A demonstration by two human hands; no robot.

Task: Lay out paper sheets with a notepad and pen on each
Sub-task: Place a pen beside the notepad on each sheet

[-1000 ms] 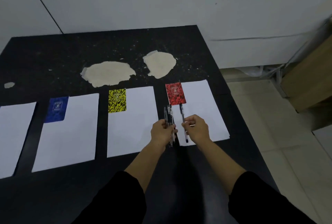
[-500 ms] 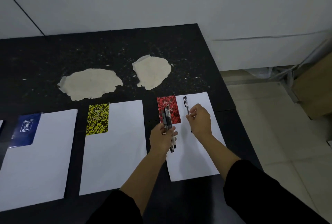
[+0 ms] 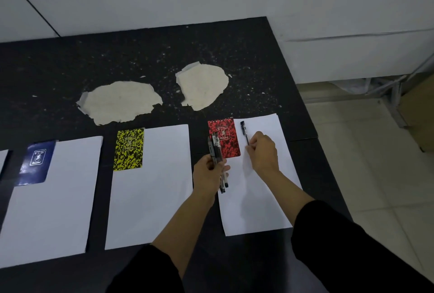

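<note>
One pen [image 3: 244, 132] lies on the right-hand sheet [image 3: 258, 198], just beside the red notepad [image 3: 224, 136] at that sheet's far left corner; the right hand [image 3: 263, 152] pinches the pen's lower end with curled fingers. The left hand [image 3: 207, 176] grips a bundle of pens [image 3: 217, 154] upright over the red notepad's near edge. The middle sheet [image 3: 152, 189] carries a yellow notepad [image 3: 129, 149], the left sheet [image 3: 54, 198] a blue notepad [image 3: 35, 163]. All rest on a dark worktop [image 3: 70, 69] with two pale worn patches [image 3: 119, 102].
</note>
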